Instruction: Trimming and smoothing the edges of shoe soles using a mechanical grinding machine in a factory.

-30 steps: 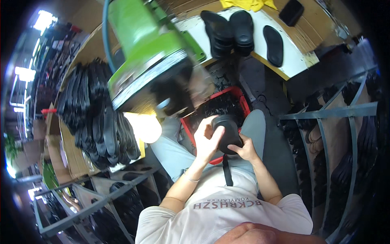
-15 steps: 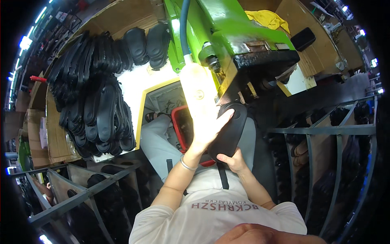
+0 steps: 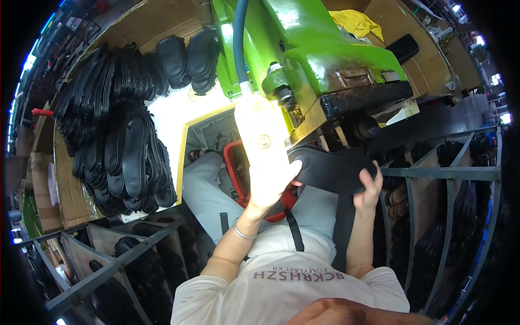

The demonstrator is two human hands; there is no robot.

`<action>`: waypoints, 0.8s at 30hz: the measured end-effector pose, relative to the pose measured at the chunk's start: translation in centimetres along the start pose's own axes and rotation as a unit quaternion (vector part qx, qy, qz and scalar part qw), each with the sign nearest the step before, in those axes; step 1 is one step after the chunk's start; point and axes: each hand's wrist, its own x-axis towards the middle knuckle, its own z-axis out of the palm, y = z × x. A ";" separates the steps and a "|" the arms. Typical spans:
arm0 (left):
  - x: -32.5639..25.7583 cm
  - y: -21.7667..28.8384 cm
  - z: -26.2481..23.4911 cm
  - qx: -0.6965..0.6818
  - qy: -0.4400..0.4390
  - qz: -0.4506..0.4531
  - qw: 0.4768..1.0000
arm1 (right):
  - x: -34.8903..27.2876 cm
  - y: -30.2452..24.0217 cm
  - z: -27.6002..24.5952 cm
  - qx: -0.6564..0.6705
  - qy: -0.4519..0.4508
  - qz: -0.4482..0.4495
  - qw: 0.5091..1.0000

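Note:
A black shoe sole (image 3: pixel 331 169) lies nearly crosswise below the head of a green machine (image 3: pixel 346 59). My left hand (image 3: pixel 268 187) grips its left end, thumb on top, under the glare of a bright lamp (image 3: pixel 262 122). At the right end, my right hand (image 3: pixel 368 190) holds the sole with its fingers curled around the edge. The sole's far edge is close to the machine's dark lower parts (image 3: pixel 346 135); whether they touch I cannot tell.
Stacked black soles (image 3: pixel 127 146) cover the table to the left, beside a cardboard box wall (image 3: pixel 70 179). A red bin (image 3: pixel 234 168) stands between my knees. Metal racks (image 3: pixel 449 173) with soles flank me on both sides. A yellow cloth (image 3: pixel 357 24) lies behind the machine.
The sole has turned from nearly upright to nearly crosswise. My right hand has moved up and right with its end, while my left hand stays near the lamp.

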 end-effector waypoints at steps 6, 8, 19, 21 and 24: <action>0.0 -1.3 -1.7 0.046 -0.023 0.032 0.998 | 4.8 -1.8 5.1 0.012 -0.085 -0.032 0.996; -0.2 -1.2 -2.6 0.062 -0.005 0.072 0.995 | 5.0 -0.8 5.8 0.032 -0.103 -0.041 0.993; 1.0 -1.9 -0.5 0.309 0.009 0.192 0.931 | 6.3 -1.8 5.1 0.043 -0.084 -0.089 0.992; 0.7 -1.2 -1.0 0.292 -0.004 0.159 0.943 | 6.8 -1.9 5.4 0.042 -0.090 -0.095 0.990; 0.2 -0.4 -2.4 0.279 -0.012 0.184 0.942 | 6.5 -1.2 6.7 0.055 -0.107 -0.079 0.990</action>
